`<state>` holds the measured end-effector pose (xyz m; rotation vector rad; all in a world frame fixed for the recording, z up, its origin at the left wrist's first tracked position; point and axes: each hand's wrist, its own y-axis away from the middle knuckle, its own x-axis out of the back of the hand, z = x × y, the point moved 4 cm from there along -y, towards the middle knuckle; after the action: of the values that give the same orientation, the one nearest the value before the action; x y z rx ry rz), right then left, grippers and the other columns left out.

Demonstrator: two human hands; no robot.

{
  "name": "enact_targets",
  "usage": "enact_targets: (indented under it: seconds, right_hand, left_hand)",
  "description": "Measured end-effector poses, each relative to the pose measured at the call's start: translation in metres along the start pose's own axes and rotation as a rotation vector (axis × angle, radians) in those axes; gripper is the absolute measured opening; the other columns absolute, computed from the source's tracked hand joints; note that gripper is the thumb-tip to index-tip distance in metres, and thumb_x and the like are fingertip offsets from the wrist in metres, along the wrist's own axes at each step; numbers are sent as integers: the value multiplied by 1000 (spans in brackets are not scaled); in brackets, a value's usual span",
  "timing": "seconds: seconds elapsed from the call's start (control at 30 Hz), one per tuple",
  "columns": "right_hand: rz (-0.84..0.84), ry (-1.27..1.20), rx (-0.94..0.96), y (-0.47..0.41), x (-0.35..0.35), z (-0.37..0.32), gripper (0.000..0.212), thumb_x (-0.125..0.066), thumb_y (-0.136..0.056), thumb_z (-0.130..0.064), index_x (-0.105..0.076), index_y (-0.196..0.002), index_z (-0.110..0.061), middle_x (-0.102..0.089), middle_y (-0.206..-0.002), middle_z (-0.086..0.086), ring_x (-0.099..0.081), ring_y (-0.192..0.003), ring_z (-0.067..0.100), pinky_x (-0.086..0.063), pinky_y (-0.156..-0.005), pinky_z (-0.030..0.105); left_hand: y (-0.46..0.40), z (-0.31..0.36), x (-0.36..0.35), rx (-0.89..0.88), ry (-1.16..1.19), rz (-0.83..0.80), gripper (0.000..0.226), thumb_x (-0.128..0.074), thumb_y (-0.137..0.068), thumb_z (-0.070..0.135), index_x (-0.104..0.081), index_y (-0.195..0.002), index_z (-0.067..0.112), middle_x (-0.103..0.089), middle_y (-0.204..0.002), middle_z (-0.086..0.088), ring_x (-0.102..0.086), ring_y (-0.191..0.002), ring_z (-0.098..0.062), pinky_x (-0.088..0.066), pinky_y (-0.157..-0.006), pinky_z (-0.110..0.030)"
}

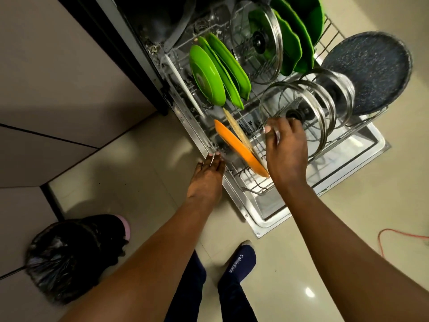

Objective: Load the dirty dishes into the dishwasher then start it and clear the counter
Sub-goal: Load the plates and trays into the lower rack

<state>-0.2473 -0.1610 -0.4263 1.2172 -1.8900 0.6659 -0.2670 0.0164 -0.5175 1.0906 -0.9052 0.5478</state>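
Observation:
The dishwasher's lower rack [255, 189] is pulled out over the open door [274, 214]. Green plates [206, 75] stand upright at its back left, and larger green dishes [299, 40] at the back right. Glass lids [301, 112] stand in the middle, with another glass lid [257, 40] behind them. A dark speckled pan [371, 70] leans at the right end. An orange plate [239, 149] and a pale speckled plate [236, 129] stand at the front. My left hand [209, 173] touches the rack's left edge beside the orange plate, fingers straight. My right hand [285, 149] hovers over the rack, fingertips at the nearest glass lid, holding nothing.
A black rubbish bag [69, 256] sits on the floor at the lower left, against beige cabinets [58, 89]. My feet in dark socks [236, 263] stand on the tiled floor just before the door. An orange cable [399, 238] lies on the floor at the right.

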Motion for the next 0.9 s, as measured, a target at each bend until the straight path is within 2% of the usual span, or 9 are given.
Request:
enact_targets:
  seconds: [0.1, 0.23, 0.33, 0.43, 0.5, 0.57, 0.6, 0.73, 0.9]
  right_hand:
    - [-25, 21, 18, 13, 19, -12, 29, -53, -96, -15, -59, -125, -15, -53, -128, 8, -52, -112, 21, -47, -91, 32]
    - [-45, 54, 38, 51, 52, -47, 25, -55, -92, -8, -61, -117, -9, -56, -113, 8, -53, -93, 18, -43, -73, 26]
    - [-134, 63, 212, 77, 66, -103, 22, -61, -86, -1, -60, -106, -10, -57, -102, 9, -55, -86, 26, -50, -69, 36]
    - [-179, 43, 452, 85, 70, -188, 17, -56, -87, -8, -62, -101, -14, -59, -100, 7, -55, -88, 27, -50, -73, 39]
    - [-228, 20, 579, 86, 73, -255, 24, -44, -88, -21, -62, -104, -17, -60, -102, 5, -60, -88, 27, -53, -74, 39]
    - [-272, 39, 688, 89, 74, -320, 32, -38, -88, -28, -63, -106, -17, -62, -103, 5, -62, -90, 26, -55, -75, 39]
    - [-288, 50, 729, 91, 74, -346, 34, -37, -89, -29, -63, -105, -16, -62, -103, 6, -62, -90, 27, -55, -75, 39]
    - [-340, 66, 906, 115, 75, -455, 23, -51, -89, -25, -64, -105, -14, -62, -100, 8, -62, -87, 29, -55, -73, 41]
    - [-399, -65, 1131, 163, 68, -556, 22, -54, -91, -22, -63, -110, -15, -60, -103, 7, -63, -81, 28, -54, -67, 38]
  left_hand:
    - [17, -3, 33, 12, 49, 83, 63, -40, -99, 4, -10, -154, 12, -2, -163, -6, 2, -150, -21, -2, -120, -35]
    - [67, -25, 94, 64, 129, 202, 58, -37, -100, 7, -17, -154, 15, -8, -162, -4, -2, -150, -19, -5, -121, -34]
    - [121, -54, 144, 173, 101, 280, 52, -34, -100, 13, -23, -151, 15, -23, -158, -6, -16, -147, -22, -11, -120, -33]
    - [178, -97, 206, 294, 65, 376, 43, -42, -95, 12, -42, -138, 12, -49, -138, -7, -42, -128, -25, -28, -111, -34]
    - [218, -134, 255, 366, 56, 487, 32, -58, -87, 16, -58, -119, 13, -65, -111, -5, -56, -104, -25, -43, -97, -34]
    - [263, -173, 303, 426, 47, 615, 16, -69, -80, 25, -64, -94, 18, -69, -84, 0, -60, -84, -22, -50, -81, -33]
    - [281, -189, 322, 454, 48, 648, 14, -67, -83, 29, -62, -90, 19, -68, -81, 0, -60, -83, -23, -50, -78, -33]
    - [372, -254, 383, 609, 85, 789, 28, -46, -97, 30, -56, -116, 14, -66, -109, -6, -54, -105, -28, -40, -92, -38]
    - [481, -313, 401, 798, 125, 967, 33, -47, -96, 30, -54, -125, 16, -61, -122, -3, -50, -111, -26, -38, -96, -37]
